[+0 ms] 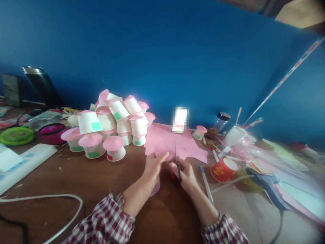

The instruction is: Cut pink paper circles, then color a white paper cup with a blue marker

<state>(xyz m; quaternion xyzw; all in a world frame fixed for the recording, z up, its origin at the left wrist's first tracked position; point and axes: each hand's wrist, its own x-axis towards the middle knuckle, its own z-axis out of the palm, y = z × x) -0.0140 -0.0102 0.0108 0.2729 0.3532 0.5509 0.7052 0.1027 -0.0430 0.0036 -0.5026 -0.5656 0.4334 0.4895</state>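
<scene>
My left hand [153, 166] pinches a piece of pink paper [166, 156] just above the brown table. A rounded pink edge of it shows under my left wrist. My right hand [185, 173] grips scissors [177, 162], their blades pointing away from me into the paper. More pink paper sheets [175, 140] lie flat right behind both hands. Both sleeves are red and white plaid.
A heap of white paper cups with pink tops [111, 123] stands at the left rear. A red cup [223, 169], a pen [207, 184], a glue gun [269, 184] and a jar [219, 123] lie right. A white cable [63, 203] and power strip [25, 162] lie left.
</scene>
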